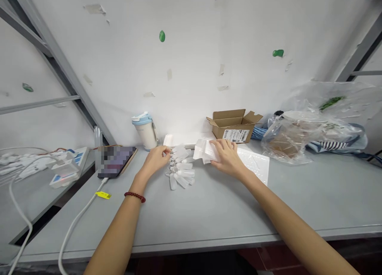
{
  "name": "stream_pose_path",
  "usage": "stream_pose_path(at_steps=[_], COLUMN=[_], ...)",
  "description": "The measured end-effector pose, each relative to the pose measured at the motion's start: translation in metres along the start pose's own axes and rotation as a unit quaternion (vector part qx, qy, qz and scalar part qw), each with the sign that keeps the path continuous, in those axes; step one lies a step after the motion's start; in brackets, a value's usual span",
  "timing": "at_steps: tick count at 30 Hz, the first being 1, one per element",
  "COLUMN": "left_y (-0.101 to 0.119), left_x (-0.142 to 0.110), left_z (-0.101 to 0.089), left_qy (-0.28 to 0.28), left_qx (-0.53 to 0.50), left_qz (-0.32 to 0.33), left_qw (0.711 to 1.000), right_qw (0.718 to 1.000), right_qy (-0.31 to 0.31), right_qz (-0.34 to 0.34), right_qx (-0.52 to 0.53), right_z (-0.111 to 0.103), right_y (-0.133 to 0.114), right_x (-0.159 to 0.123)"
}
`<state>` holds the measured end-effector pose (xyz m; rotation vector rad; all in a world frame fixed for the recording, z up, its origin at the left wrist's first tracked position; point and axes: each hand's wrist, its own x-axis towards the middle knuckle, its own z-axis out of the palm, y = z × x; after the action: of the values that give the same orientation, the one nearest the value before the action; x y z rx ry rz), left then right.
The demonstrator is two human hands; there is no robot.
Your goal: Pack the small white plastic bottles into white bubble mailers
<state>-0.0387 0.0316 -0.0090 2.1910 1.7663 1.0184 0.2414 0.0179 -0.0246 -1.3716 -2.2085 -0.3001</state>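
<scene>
My left hand [156,159] is closed in a pinch at the left edge of a pile of translucent plastic tags [182,172]. Whatever sits between those fingertips is too small to make out. The tags have rounded ends, with thin loops along their left side, and lie fanned out on the grey table. My right hand [227,155] is wrapped over a crumpled white plastic packet [203,150], just right of the tags. Under and beyond that hand lies a flat white sheet [256,163] with a glossy surface.
At the back stand a white cup with a blue lid [145,130] and an open cardboard box [231,128]. A phone [116,161] with a white cable [79,217] lies left. Clear plastic bags [294,138] sit at the right. White power strips [68,167] occupy the far left.
</scene>
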Motion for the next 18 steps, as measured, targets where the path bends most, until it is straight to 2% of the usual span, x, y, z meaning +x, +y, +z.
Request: stream_pose_path(at_steps=[6,11,14,18], left_y=[-0.006,0.000,0.004,0.013], left_x=[-0.001,-0.003,-0.003,-0.002], left_z=[-0.009,-0.012,-0.013,-0.016], left_qy=[-0.093,-0.141,-0.131,-0.072], left_qx=[-0.120,-0.158,-0.188,-0.216], left_qz=[-0.045,-0.071,-0.090,-0.113], left_qw=[0.987,0.975,0.969,0.967], right_qw=[1.000,1.000,1.000,1.000], right_qy=[-0.017,-0.022,-0.026,-0.019], right_qz=[0.001,-0.001,-0.004,-0.008], right_qx=[-0.009,-0.004,-0.006,-0.011], right_z=[0.005,0.004,0.005,0.008], right_y=[0.004,0.001,-0.001,0.000], right_x=[-0.001,-0.001,-0.002,-0.002])
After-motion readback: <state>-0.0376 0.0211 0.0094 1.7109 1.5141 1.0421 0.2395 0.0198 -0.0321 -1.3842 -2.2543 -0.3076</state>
